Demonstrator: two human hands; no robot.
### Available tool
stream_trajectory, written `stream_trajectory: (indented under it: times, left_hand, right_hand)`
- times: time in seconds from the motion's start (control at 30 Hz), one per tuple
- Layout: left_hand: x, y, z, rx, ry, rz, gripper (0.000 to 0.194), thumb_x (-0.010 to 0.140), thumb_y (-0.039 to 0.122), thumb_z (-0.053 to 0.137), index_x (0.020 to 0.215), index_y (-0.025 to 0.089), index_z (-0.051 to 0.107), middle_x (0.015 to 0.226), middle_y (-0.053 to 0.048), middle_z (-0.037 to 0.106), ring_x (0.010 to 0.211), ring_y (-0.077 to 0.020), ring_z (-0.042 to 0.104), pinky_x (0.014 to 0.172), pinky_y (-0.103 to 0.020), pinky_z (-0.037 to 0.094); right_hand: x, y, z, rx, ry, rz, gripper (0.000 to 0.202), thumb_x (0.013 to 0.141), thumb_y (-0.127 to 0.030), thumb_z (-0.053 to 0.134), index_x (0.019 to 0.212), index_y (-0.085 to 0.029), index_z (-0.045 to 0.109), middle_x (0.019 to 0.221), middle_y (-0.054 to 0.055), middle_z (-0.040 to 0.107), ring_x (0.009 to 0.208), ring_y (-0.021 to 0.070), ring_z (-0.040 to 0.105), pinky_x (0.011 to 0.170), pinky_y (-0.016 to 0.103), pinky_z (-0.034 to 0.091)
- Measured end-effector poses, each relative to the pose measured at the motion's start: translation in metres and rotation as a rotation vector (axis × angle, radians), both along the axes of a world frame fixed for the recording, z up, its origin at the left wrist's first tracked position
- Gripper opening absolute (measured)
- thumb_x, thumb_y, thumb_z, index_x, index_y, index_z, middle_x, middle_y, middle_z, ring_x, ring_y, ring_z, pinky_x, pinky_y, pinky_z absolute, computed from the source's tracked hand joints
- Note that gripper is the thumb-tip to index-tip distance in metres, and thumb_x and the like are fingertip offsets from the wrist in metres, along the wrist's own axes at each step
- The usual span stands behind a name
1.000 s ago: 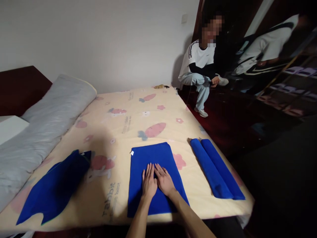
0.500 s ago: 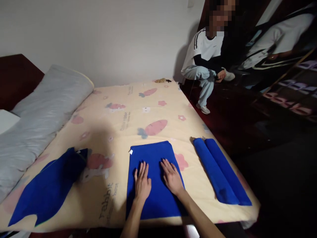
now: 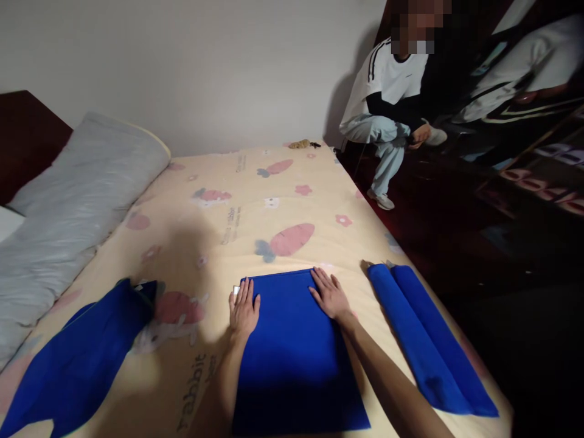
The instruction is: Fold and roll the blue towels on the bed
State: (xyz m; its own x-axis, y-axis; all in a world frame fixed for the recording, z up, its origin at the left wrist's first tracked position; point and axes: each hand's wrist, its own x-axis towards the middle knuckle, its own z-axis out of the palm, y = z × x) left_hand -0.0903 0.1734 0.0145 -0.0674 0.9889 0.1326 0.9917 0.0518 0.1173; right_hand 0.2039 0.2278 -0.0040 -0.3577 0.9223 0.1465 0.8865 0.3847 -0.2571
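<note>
From here, likely smoothing: left hand [image 3: 244,309], right hand [image 3: 332,293] flat, apart on blue towel [image 3: 292,340] (tag [image 3: 236,290] showing); next probably needs even edge grip

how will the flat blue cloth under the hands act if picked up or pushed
The flat cloth is probably floppy: the rumpled blue cloth at left looks like similar fabric. It seems light, lying thin on the bedsheet. Pushed, it may slide or wrinkle, hardly roll, being flat.

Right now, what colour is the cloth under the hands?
The cloth is deep blue, best seen in the head view.
</note>
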Motion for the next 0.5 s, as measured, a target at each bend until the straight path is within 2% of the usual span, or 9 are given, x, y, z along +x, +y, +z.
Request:
stream_trajectory:
  times: [0.13, 0.2, 0.27, 0.4, 0.5]
  left_hand:
    - [-0.002, -0.002, 0.004, -0.008, 0.009, 0.005, 0.054, 0.099, 0.036, 0.028, 0.151, 0.024, 0.023, 0.155, -0.008, 0.034, 0.144, -0.0213, 0.03, 0.121, -0.056, 0.011]
    - [0.007, -0.001, 0.008, 0.007, 0.018, 0.01, 0.054, 0.098, 0.03, 0.029, 0.151, 0.022, 0.022, 0.156, -0.009, 0.033, 0.144, -0.0229, 0.03, 0.12, -0.06, 0.003]
    - [0.022, 0.001, 0.012, 0.037, 0.018, -0.031, 0.056, 0.097, 0.023, 0.028, 0.152, 0.019, 0.021, 0.157, -0.01, 0.03, 0.146, -0.0223, 0.026, 0.12, -0.059, 0.001]
    - [0.056, 0.012, 0.012, 0.02, -0.015, -0.232, 0.056, 0.095, 0.017, 0.025, 0.152, 0.015, 0.021, 0.158, -0.007, 0.028, 0.148, -0.0168, 0.019, 0.122, -0.045, 0.016]
    - [0.06, 0.022, 0.008, -0.028, -0.021, -0.279, 0.055, 0.097, 0.023, 0.028, 0.151, 0.016, 0.022, 0.158, -0.008, 0.028, 0.147, -0.018, 0.022, 0.12, -0.045, 0.024]
  right_hand:
    - [0.011, 0.0, -0.005, 0.051, -0.012, -0.049, 0.063, 0.1, -0.044, 0.031, 0.155, -0.018, 0.014, 0.156, 0.01, 0.031, 0.145, 0.0235, 0.026, 0.117, 0.049, 0.021]
    - [0.001, -0.004, -0.001, 0.067, -0.006, -0.093, 0.06, 0.1, -0.038, 0.03, 0.155, -0.017, 0.013, 0.156, 0.011, 0.03, 0.145, 0.0248, 0.025, 0.117, 0.051, 0.018]
    - [-0.019, -0.01, 0.004, 0.081, 0.019, -0.091, 0.059, 0.1, -0.03, 0.028, 0.155, -0.016, 0.014, 0.157, 0.011, 0.027, 0.146, 0.0245, 0.021, 0.118, 0.051, 0.016]
    - [-0.071, -0.016, 0.013, 0.011, 0.068, 0.166, 0.057, 0.097, -0.022, 0.03, 0.153, -0.011, 0.023, 0.156, 0.01, 0.03, 0.146, 0.0205, 0.021, 0.118, 0.042, 0.02]
    - [-0.088, -0.011, 0.014, -0.043, 0.078, 0.253, 0.054, 0.098, -0.026, 0.032, 0.15, -0.013, 0.03, 0.154, 0.01, 0.036, 0.145, 0.02, 0.026, 0.118, 0.042, 0.022]
